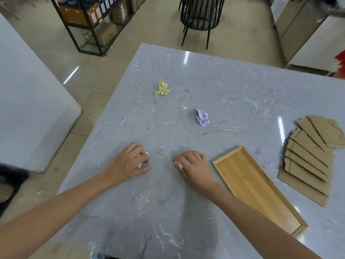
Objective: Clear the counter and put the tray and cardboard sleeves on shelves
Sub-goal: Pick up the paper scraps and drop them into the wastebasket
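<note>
On the veined grey marble desk (pixel 233 86), the left hand (pixel 130 163) and right hand (pixel 194 167) each curl their grip around a white crumpled paper scrap. The shallow rectangular wooden tray (pixel 257 189) lies beside the right hand, with the fanned flat brown cardboard sleeves (pixel 309 156) further right.

Beige tiled floor (pixel 153 25) is lit by ceiling strips. Black metal shelving (pixel 87 21) is stocked with cardboard boxes; a black wire chair (pixel 200 14) is placed beyond it.
</note>
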